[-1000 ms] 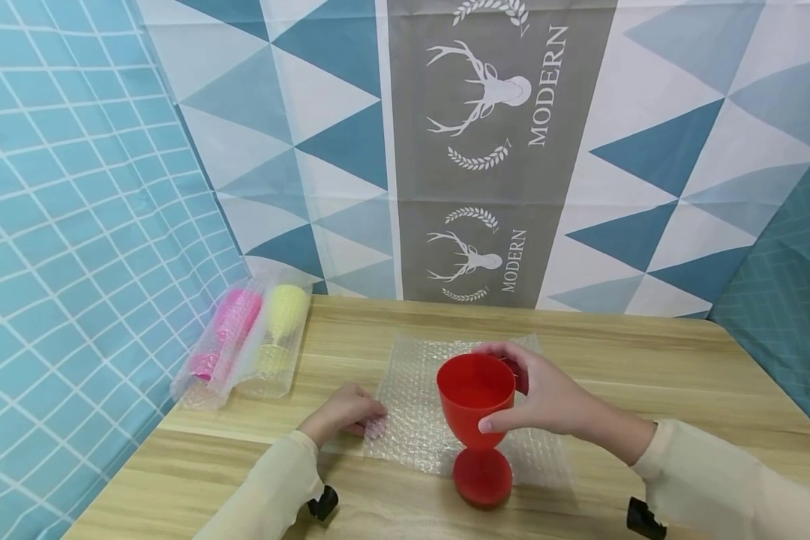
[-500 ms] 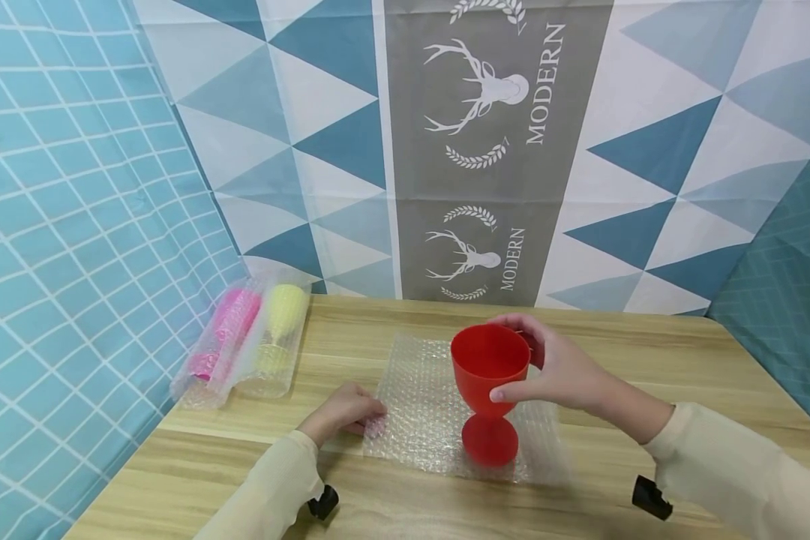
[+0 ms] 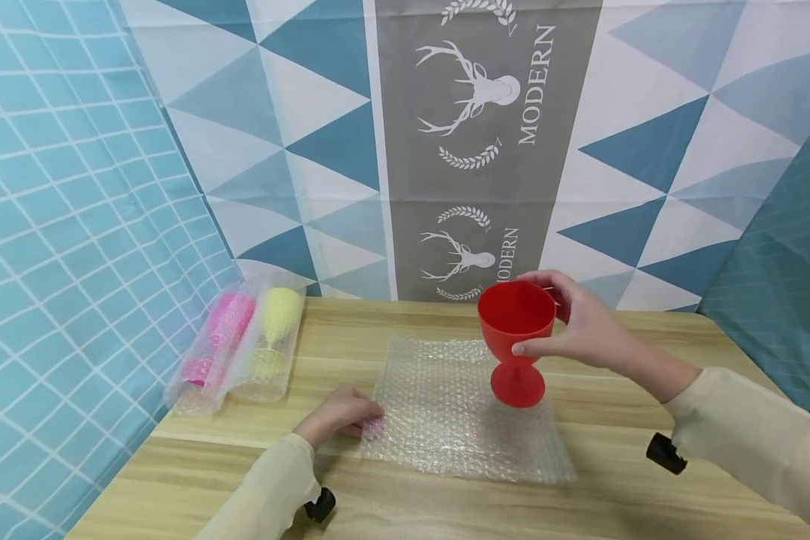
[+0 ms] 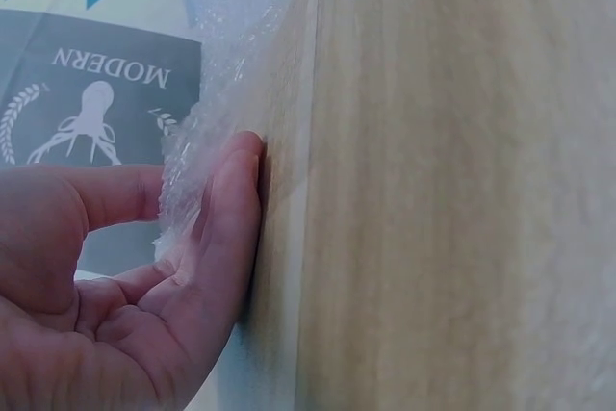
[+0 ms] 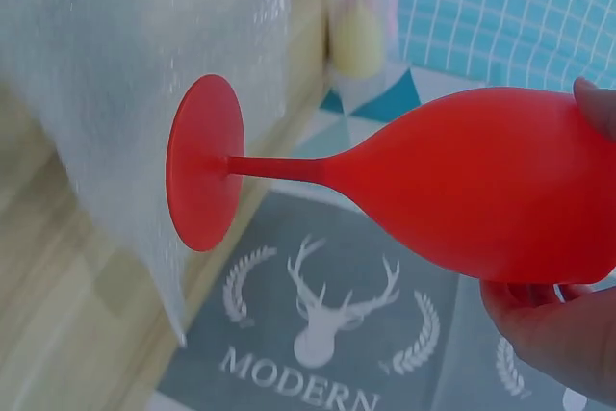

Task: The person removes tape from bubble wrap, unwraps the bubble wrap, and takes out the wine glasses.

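My right hand (image 3: 583, 326) grips a red plastic goblet (image 3: 509, 334) by its bowl, thumb on the near side and fingers behind. Upright with its mouth up, the goblet hangs over the bubble wrap sheet (image 3: 439, 420), its foot raised off it. In the right wrist view, the goblet's stem (image 5: 279, 168) and round foot (image 5: 204, 166) show. My left hand (image 3: 340, 414) pinches the left edge of the bubble wrap between thumb and fingers, low at the table. Up close in the left wrist view, the wrap (image 4: 207, 132) runs between the thumb and the fingers.
At the back left of the wooden table (image 3: 243, 465) lie two bubble-wrapped goblets, one pink (image 3: 226, 322) and one yellow (image 3: 280, 311). A blue checked curtain (image 3: 74, 225) bounds the left side, and a patterned cloth (image 3: 337, 172) hangs behind the table.
My right hand has lifted the goblet and carried it back and to the right, uncovering more of the bubble wrap. My left hand stays at the sheet's left edge.
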A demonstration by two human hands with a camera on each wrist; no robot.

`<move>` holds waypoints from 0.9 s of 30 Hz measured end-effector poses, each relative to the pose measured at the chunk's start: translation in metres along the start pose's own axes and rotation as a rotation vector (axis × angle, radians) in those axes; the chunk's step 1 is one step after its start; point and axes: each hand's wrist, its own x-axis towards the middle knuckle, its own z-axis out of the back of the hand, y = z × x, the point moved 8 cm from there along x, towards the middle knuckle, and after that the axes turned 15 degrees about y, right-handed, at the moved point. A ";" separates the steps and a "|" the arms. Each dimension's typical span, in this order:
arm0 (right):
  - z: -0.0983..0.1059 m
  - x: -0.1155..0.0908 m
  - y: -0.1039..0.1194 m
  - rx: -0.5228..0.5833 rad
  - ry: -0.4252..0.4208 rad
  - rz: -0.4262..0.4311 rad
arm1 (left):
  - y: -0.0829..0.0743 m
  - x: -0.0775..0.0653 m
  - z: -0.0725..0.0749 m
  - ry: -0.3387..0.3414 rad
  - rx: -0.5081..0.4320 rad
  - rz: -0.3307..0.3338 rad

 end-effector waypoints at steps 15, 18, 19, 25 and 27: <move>0.058 0.010 -0.020 -0.112 -0.110 -0.098 | -0.003 0.001 0.001 0.018 0.000 -0.018; 0.068 0.011 -0.027 -0.142 -0.143 -0.116 | -0.003 -0.001 0.000 0.025 0.000 -0.033; 0.070 0.010 -0.029 -0.150 -0.152 -0.125 | -0.002 -0.002 -0.001 0.029 0.000 -0.036; 0.085 0.008 -0.050 -0.171 -0.215 -0.149 | 0.001 -0.005 -0.004 0.038 0.005 -0.039; 0.091 0.007 -0.058 -0.184 -0.238 -0.156 | 0.000 -0.004 -0.004 0.031 0.002 -0.041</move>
